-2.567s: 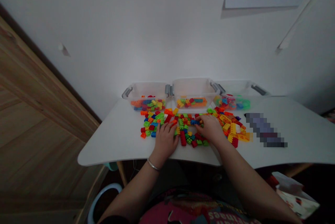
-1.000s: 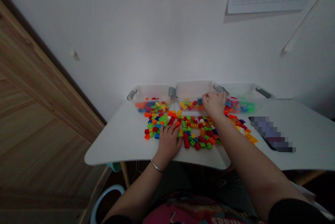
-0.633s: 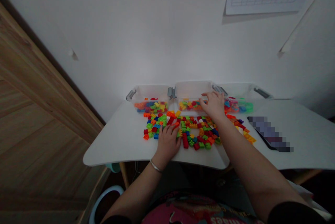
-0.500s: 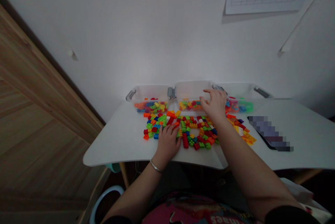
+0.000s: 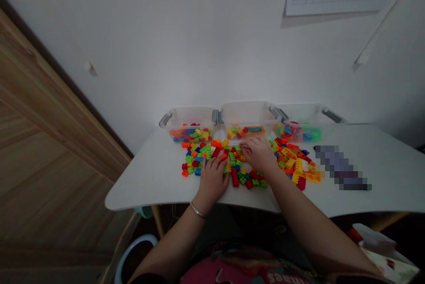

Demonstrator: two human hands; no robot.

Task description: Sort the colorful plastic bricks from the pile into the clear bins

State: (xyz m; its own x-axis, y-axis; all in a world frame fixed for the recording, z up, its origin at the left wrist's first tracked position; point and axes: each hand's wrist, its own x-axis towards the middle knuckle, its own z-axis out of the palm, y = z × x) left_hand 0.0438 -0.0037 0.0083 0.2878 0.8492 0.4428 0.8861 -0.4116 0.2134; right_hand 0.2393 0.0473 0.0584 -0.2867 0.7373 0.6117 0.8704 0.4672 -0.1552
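A spread of small coloured building bricks (image 5: 195, 156) covers the middle of a white table (image 5: 149, 178). My left hand (image 5: 212, 179) lies flat on the table at the pile's near edge, fingers stretched out, a bracelet on its wrist. My right hand (image 5: 257, 153) rests palm down on the bricks in the middle of the pile, fingers bent over them; whether it grips one is hidden. Behind the pile stand three clear plastic bins: a left bin (image 5: 186, 118), a middle bin (image 5: 245, 111) and a right bin (image 5: 307, 113), each holding some bricks.
A dark flat object (image 5: 341, 166), blurred out, lies on the table to the right of the bricks. A wooden panel (image 5: 49, 151) runs along the left. A white wall is close behind the bins. A light blue stool rim (image 5: 133, 248) shows under the table.
My right hand was over the middle bin a second ago; it has drawn back toward me and come down on the bricks in the pile. My left hand has stayed put.
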